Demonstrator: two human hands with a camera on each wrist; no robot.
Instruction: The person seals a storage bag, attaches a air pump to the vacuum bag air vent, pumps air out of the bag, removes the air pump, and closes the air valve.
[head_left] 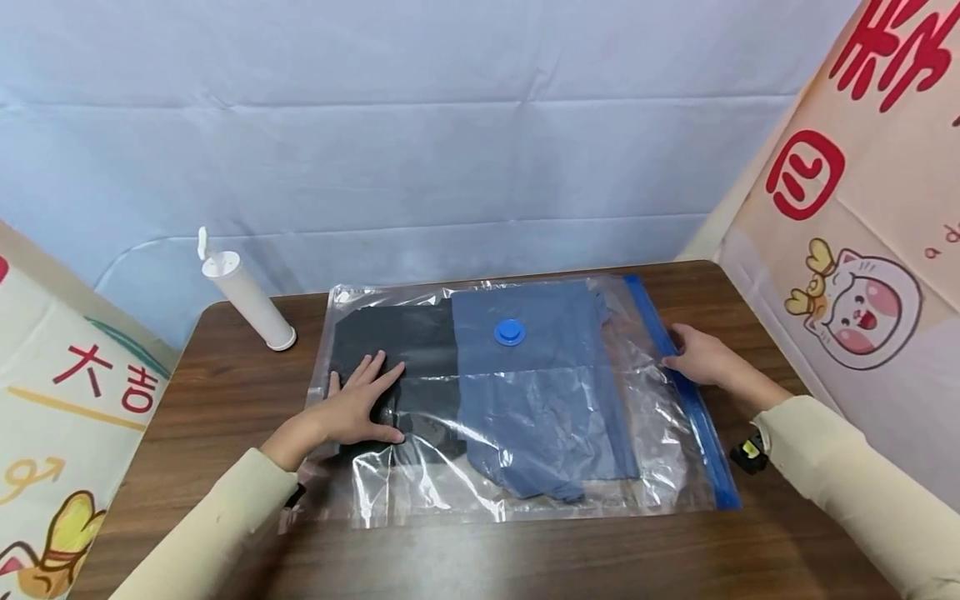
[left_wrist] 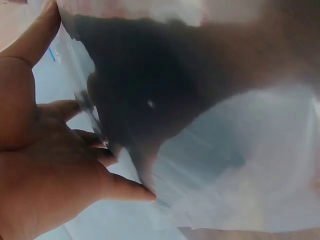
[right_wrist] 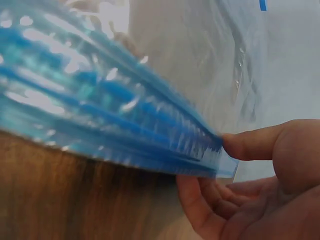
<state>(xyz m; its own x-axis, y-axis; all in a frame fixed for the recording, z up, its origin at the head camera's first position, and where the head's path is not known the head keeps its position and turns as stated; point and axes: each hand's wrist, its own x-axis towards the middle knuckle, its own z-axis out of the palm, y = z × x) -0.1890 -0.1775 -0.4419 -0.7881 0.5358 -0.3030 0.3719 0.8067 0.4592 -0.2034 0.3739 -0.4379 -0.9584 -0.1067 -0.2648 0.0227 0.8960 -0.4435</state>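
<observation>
A clear vacuum storage bag [head_left: 660, 433] lies flat across the table, with a folded black cloth [head_left: 423, 333] and a blue-grey garment [head_left: 536, 417] inside. A round blue valve [head_left: 510, 332] sits on its upper face. My left hand [head_left: 351, 412] rests on the bag over the black cloth, fingers spread wide. At the bag's right end, my right hand [head_left: 705, 354] pinches the blue zip strip [head_left: 708, 433]. In the right wrist view, the thumb [right_wrist: 252, 143] is on top of the strip and the fingers [right_wrist: 197, 205] are curled underneath.
A white tube-shaped hand pump [head_left: 251, 300] with its top flap raised stands at the back left of the wooden table [head_left: 480, 558]. Behind hangs a pale cloth backdrop [head_left: 450, 167]. Printed cloth panels [head_left: 847, 225] flank both sides.
</observation>
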